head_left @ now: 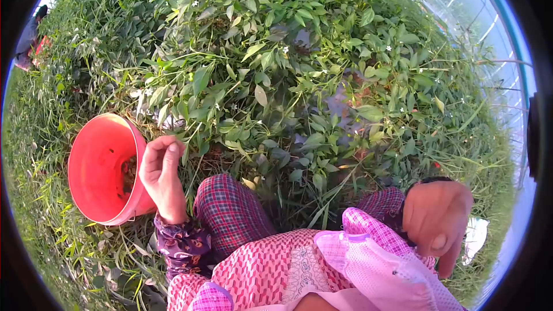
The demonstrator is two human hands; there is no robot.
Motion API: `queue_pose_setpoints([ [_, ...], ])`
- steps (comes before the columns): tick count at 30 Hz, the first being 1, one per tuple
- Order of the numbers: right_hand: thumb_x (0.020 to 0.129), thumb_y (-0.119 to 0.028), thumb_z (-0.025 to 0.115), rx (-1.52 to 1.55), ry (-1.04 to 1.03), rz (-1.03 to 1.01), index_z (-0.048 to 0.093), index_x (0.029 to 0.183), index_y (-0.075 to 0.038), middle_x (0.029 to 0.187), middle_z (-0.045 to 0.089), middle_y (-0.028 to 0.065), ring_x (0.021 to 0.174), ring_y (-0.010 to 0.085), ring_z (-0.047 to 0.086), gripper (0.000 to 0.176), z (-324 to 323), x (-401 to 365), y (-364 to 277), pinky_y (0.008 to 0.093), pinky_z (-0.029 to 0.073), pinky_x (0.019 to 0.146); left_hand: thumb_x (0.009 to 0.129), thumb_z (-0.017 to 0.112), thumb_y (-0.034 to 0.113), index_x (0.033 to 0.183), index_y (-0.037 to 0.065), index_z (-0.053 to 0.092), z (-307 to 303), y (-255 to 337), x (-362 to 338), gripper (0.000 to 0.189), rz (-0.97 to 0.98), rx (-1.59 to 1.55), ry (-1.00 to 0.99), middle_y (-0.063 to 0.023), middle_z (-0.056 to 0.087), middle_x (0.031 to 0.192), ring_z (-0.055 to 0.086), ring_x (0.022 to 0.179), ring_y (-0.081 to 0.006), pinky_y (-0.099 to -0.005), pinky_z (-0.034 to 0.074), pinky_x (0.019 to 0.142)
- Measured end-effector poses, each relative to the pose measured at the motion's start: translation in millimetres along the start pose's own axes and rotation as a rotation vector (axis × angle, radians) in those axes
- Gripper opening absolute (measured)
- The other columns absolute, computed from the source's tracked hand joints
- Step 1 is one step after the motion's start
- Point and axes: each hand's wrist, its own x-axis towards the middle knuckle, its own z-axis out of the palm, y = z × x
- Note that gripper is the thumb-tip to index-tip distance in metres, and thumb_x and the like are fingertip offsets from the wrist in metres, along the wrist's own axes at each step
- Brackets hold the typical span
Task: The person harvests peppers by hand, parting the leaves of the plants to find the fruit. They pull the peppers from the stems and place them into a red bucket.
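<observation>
Down among the plants (299, 80), the bucket (95, 167) lies tipped beside the left hand (161, 175), whose fingers bunch closed at its rim, the right hand (438, 222) curled shut by the knee (383, 201); light, stiff plastic, I'd judge, best gripped at the rim.

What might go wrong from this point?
1. The red bucket lies tilted, mouth sideways; its contents may spill out.
2. The left hand sits at the bucket's rim with fingers pinched; anything released there might miss the opening and vanish among the dense plants.
</observation>
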Motion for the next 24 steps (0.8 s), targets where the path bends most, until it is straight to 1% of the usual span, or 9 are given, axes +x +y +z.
queue_pose_setpoints([
  [2,0.082,-0.015,0.075,-0.084,-0.081,0.025,0.051,0.125,0.01,0.097,0.067,0.0201,0.067,0.016,0.064,0.056,11.6,22.7,-11.4,0.0246,0.046,0.051,0.092,0.059,0.002,0.1,-0.001,0.062,35.1,-1.0,-5.4,0.01,-0.055,-0.105,-0.252,-0.0034,0.064,0.088,0.06,0.08,-0.0101,-0.024,0.049,0.076],
  [4,0.094,-0.005,0.051,-0.28,-0.287,0.051,0.06,0.114,0.011,0.056,0.042,0.0001,0.041,0.0148,0.043,0.027,10.5,50.5,-12.1,0.031,0.028,0.038,0.091,0.059,0.0,0.102,-0.001,0.062,58.8,-1.2,-11.5,0.01,-0.046,-0.064,-0.458,-0.0028,0.064,0.09,0.061,0.082,-0.0092,-0.0232,0.05,0.076],
  [5,0.094,-0.005,0.051,-0.28,-0.286,0.042,0.06,0.114,0.011,0.056,0.042,0.0001,0.041,0.0148,0.043,0.027,13.6,45.8,-15.3,0.031,0.028,0.038,0.09,0.061,0.0,0.1,-0.001,0.063,64.8,-5.0,-8.7,0.011,0.182,0.16,-0.559,-0.0036,0.064,0.089,0.061,0.079,-0.0089,-0.0226,0.05,0.073],
  [6,0.088,-0.002,0.059,-0.322,-0.113,-0.039,0.056,0.118,0.011,0.063,0.053,0.0031,0.043,0.014,0.048,0.033,19.9,34.8,-21.4,0.0285,0.031,0.038,0.088,0.062,0.0,0.099,-0.001,0.064,68.0,-4.0,-8.4,0.011,0.275,0.236,-0.602,-0.0041,0.065,0.087,0.061,0.078,-0.0086,-0.0224,0.049,0.07],
  [7,0.088,-0.002,0.059,-0.307,-0.078,-0.038,0.056,0.118,0.011,0.064,0.053,0.0032,0.044,0.0141,0.048,0.033,25.0,25.7,-23.5,0.0285,0.031,0.039,0.087,0.063,0.0,0.098,-0.001,0.064,69.7,-3.0,-9.7,0.01,0.363,0.312,-0.637,-0.0047,0.065,0.086,0.061,0.076,-0.0084,-0.0222,0.049,0.068],
  [12,0.089,-0.004,0.059,-0.138,-0.104,0.078,0.055,0.119,0.011,0.066,0.054,0.0039,0.047,0.0146,0.049,0.034,48.2,-2.7,16.4,0.0288,0.032,0.041,0.085,0.064,-0.002,0.095,-0.001,0.065,60.9,-28.6,-13.8,0.01,0.146,0.328,-0.587,-0.0026,0.063,0.076,0.057,0.065,-0.0071,-0.0215,0.047,0.06],
  [21,0.089,-0.006,0.059,-0.079,-0.068,0.15,0.053,0.121,0.011,0.071,0.055,0.0052,0.052,0.0155,0.051,0.036,83.7,-19.2,22.4,0.0293,0.034,0.046,0.086,0.062,0.0,0.096,0.0,0.065,60.7,-32.6,-5.7,0.01,0.15,0.393,-0.646,-0.0012,0.062,0.074,0.054,0.064,-0.006,-0.0222,0.046,0.06],
  [23,0.089,-0.007,0.059,-0.079,-0.035,0.162,0.053,0.121,0.011,0.072,0.055,0.0055,0.054,0.0156,0.051,0.037,88.8,-21.3,9.2,0.0294,0.034,0.047,0.083,0.062,0.003,0.094,0.002,0.065,66.8,-29.2,-11.6,0.011,0.076,0.412,-0.643,-0.0077,0.062,0.071,0.057,0.059,-0.0139,-0.0269,0.046,0.058],
  [24,0.089,-0.007,0.059,-0.091,-0.03,0.172,0.053,0.121,0.011,0.073,0.055,0.0056,0.054,0.0157,0.051,0.037,90.2,-20.4,5.7,0.0295,0.035,0.048,0.084,0.061,0.002,0.094,0.002,0.065,66.5,-32.4,-10.7,0.011,0.112,0.39,-0.67,-0.0078,0.062,0.072,0.057,0.06,-0.0135,-0.0268,0.047,0.059],
])
